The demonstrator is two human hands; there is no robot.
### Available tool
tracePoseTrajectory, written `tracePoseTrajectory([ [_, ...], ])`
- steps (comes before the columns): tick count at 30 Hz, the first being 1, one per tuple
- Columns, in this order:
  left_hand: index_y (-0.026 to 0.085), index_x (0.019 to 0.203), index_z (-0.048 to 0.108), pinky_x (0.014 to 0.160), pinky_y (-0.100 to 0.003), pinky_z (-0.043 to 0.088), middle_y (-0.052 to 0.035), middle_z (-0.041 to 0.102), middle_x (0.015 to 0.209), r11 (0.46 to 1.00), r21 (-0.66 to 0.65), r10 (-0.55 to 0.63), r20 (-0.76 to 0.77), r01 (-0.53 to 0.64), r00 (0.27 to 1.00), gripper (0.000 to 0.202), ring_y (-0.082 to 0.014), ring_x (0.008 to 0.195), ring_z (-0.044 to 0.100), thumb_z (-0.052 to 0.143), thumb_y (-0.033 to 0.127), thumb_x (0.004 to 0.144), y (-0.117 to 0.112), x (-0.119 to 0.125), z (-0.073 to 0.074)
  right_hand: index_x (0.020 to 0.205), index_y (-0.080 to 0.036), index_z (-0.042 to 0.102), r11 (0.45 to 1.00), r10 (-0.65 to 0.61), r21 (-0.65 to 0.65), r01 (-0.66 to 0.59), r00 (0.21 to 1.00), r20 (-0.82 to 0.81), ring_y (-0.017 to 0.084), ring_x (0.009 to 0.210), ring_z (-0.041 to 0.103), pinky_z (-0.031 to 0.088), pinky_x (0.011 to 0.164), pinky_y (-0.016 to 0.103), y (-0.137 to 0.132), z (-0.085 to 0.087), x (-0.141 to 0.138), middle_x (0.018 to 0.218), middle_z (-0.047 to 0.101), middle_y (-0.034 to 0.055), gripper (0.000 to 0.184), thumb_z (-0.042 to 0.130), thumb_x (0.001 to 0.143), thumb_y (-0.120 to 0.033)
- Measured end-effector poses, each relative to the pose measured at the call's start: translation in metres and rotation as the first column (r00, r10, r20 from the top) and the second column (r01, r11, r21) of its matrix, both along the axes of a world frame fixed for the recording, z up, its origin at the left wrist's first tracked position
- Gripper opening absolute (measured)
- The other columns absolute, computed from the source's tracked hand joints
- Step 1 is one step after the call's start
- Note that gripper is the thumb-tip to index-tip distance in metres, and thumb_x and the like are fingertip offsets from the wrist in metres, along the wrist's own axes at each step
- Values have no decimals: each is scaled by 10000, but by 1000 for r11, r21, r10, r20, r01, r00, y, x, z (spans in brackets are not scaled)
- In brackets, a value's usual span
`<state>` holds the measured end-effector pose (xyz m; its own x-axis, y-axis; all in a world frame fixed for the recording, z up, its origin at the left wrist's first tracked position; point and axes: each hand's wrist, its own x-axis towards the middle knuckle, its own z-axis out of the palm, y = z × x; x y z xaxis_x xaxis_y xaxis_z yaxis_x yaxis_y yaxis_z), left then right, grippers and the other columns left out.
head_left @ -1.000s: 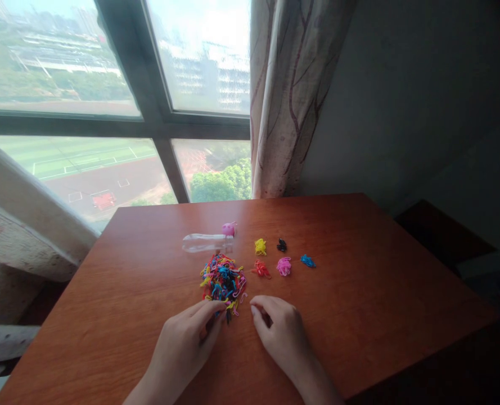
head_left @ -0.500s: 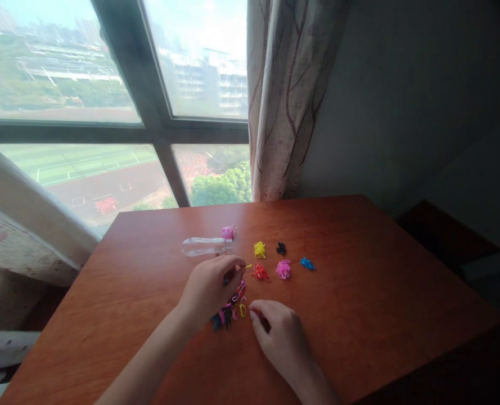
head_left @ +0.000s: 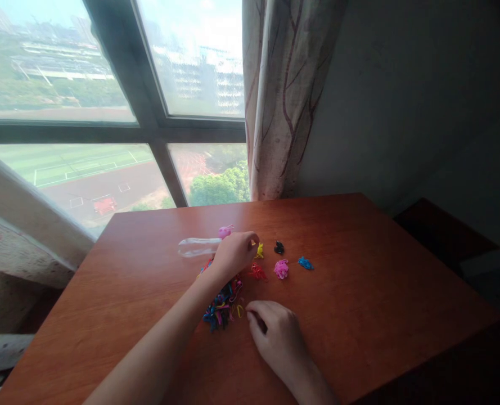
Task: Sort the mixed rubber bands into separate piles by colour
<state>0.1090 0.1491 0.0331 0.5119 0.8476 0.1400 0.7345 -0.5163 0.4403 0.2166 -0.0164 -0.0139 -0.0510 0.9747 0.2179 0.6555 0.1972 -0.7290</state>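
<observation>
My left hand (head_left: 235,253) reaches over the far side of the mixed pile of small coloured rubber bands (head_left: 221,306). Its thumb and fingers are pinched together right at the yellow heap of rubber bands (head_left: 260,251); the band between the fingertips is mostly hidden. Resting on the table to the right of the mixed pile, my right hand (head_left: 277,329) is closed, with nothing showing at its fingertips. One loose yellow band (head_left: 239,310) lies just left of those fingertips. A red heap (head_left: 258,272) sits below the yellow one.
Farther right lie a pink heap (head_left: 281,269), a black heap (head_left: 279,247) and a blue heap (head_left: 306,262). A clear plastic container (head_left: 197,247) lies behind the mixed pile, beside a pink item (head_left: 225,231). The wooden table (head_left: 372,292) stands against a window and curtain (head_left: 275,112).
My left hand has moved away from the mixed pile, up and right to the yellow heap, carrying a yellow rubber band. More of the mixed pile shows. My right hand has barely moved.
</observation>
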Motion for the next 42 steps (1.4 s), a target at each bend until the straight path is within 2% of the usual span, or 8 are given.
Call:
tracePoseTrajectory([
  [7,223,935,713,540,-227,339,-27,728,737,999,44,-5,-37,7,999,197,-160,608,622,525,230,874,-14,-9,19,859,-239,655,1000,-2,-8,2,999,37,156,737,621,382,688,242,1,0,0,806,689,-10,196,510,857,-108],
  [11,228,906,697,556,-230,347,-10,710,728,997,71,4,-18,-3,1000,190,-154,624,619,508,232,891,-32,-29,33,851,-235,648,1000,-10,-7,10,999,44,156,747,619,381,698,240,-1,0,-1,815,689,-7,181,511,866,-116],
  [14,223,899,686,592,-230,385,-13,724,783,996,82,23,3,-23,1000,182,-156,679,644,504,228,894,-50,-49,36,855,-235,645,1000,-6,3,6,998,54,157,756,617,377,703,241,-1,1,-2,823,690,-5,174,510,877,-126],
  [18,226,945,684,598,-215,430,-7,737,825,994,79,67,77,-73,995,191,-142,669,657,502,278,912,-79,-75,25,860,-236,638,1000,5,14,-6,997,75,155,750,608,364,699,242,-3,3,-2,812,683,-8,166,512,884,-131],
  [23,236,943,667,559,-185,449,25,715,760,996,56,59,125,-67,990,165,-111,596,639,506,264,922,-115,-100,-3,849,-242,625,999,53,3,-54,994,99,152,735,598,343,678,245,-9,4,-9,799,676,-18,143,535,879,-135],
  [29,259,960,658,621,-160,516,32,746,829,996,58,51,227,-65,973,159,-113,679,703,520,216,893,-137,-115,-29,831,-257,602,998,56,-14,-54,985,160,156,722,598,311,645,258,-13,5,-31,771,668,-43,110,617,849,-150],
  [34,266,971,662,653,-174,539,25,752,855,997,44,50,214,-61,976,173,-125,708,713,521,214,886,-139,-116,-34,847,-254,595,999,-10,-33,17,979,203,161,730,615,304,635,256,-11,4,-43,784,680,-38,110,647,845,-157],
  [42,256,959,672,641,-186,534,8,747,835,999,-14,47,156,-45,987,185,-133,684,702,499,225,901,-141,-111,-30,806,-237,567,1000,-15,20,11,970,242,148,697,622,302,624,251,-10,5,-41,752,668,-32,149,555,870,-103],
])
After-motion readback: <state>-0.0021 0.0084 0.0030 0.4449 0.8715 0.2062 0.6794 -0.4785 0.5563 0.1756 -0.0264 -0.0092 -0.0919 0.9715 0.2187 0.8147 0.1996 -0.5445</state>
